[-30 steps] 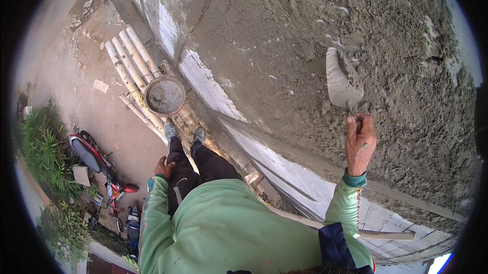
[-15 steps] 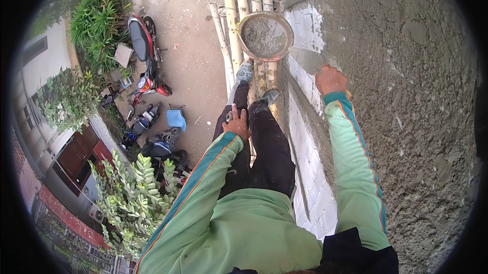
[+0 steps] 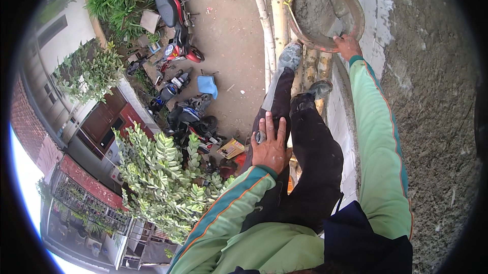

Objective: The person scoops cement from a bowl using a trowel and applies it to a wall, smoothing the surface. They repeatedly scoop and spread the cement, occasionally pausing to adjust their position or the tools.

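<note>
My right hand (image 3: pixel 348 47) is closed on a trowel at the near right rim of a round bucket (image 3: pixel 360 12). The trowel's blade (image 3: pixel 334 28) dips into wet grey mortar (image 3: pixel 314 10) inside the bucket; its handle is hidden by my fingers. Yellow cord is tied at the bucket's left rim. My left hand (image 3: pixel 271 144) lies flat on my dark-trousered leg, fingers spread, with a greyish ring-like band on one finger. To the right rises a wall (image 3: pixel 432 106) coated with rough grey mortar, with pale blocks (image 3: pixel 373 14) bare along its lower part.
My feet rest on bamboo poles (image 3: pixel 278 14) high above the ground, where the bucket also stands. Far below on the left are a red motorcycle (image 3: pixel 175 25), more motorbikes (image 3: pixel 173 88) and a blue seat-like object (image 3: pixel 207 86). A leafy tree (image 3: pixel 162 172) reaches up near my left arm.
My right hand has moved with the trowel from the wall into the bucket. My body leans forward, and my left hand stays on my leg, its fingers spread wider.
</note>
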`<state>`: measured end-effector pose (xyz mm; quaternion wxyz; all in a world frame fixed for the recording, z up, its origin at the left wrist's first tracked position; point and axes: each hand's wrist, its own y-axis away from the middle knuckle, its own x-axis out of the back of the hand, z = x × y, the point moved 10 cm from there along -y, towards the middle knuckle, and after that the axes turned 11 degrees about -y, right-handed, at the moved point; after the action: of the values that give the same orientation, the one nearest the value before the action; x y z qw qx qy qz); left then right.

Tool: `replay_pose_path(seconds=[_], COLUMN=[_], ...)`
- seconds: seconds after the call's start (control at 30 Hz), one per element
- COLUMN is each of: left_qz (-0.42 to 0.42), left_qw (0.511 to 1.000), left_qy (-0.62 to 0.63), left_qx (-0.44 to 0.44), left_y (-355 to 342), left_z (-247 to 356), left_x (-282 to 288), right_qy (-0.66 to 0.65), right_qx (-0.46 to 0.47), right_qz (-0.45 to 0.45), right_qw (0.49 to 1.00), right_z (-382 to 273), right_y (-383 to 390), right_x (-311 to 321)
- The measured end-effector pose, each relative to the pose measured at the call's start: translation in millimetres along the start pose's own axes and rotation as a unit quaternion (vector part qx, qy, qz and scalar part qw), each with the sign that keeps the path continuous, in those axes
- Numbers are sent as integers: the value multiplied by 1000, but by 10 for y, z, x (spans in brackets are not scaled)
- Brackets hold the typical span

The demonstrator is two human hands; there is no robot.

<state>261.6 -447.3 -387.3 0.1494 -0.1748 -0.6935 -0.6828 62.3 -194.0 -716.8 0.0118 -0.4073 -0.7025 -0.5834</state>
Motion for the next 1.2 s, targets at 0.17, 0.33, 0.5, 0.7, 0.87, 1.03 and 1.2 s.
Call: replay_pose_path(seconds=[0.17, 0.33, 0.5, 0.7, 0.87, 1.03, 1.2], left_qz=[1, 16, 65, 111, 119, 169, 138], left_qw=[1000, 1000, 982, 976, 974, 958, 984], left_qy=[-25, 15, 179, 141, 173, 230, 112], left_qx=[4, 3, -7, -126, -85, -16, -34], left_y=[43, 204, 436, 663, 434, 428, -117], left_z=[14, -3, 15, -39, -689, -1493, -1739], left_x=[25, 140, 366, 824, 967, 1303, 1052], right_qy=[-104, -211, -280, -201, -504, -421, -409], right_qx=[-39, 28, 173, 341, 120, 137, 86], right_qz=[53, 74, 48, -13, -80, 579, 508], right_qw=[992, 974, 943, 918, 852, 685, 753], right_z=[226, -767, -1835, -2551, -1131, 159, 217], right_y=[823, 2058, 4139, 7018, 7804, 10470, 10707], right_x=[369, 1233, 2447, 3813, 4106, 5324, 4831])
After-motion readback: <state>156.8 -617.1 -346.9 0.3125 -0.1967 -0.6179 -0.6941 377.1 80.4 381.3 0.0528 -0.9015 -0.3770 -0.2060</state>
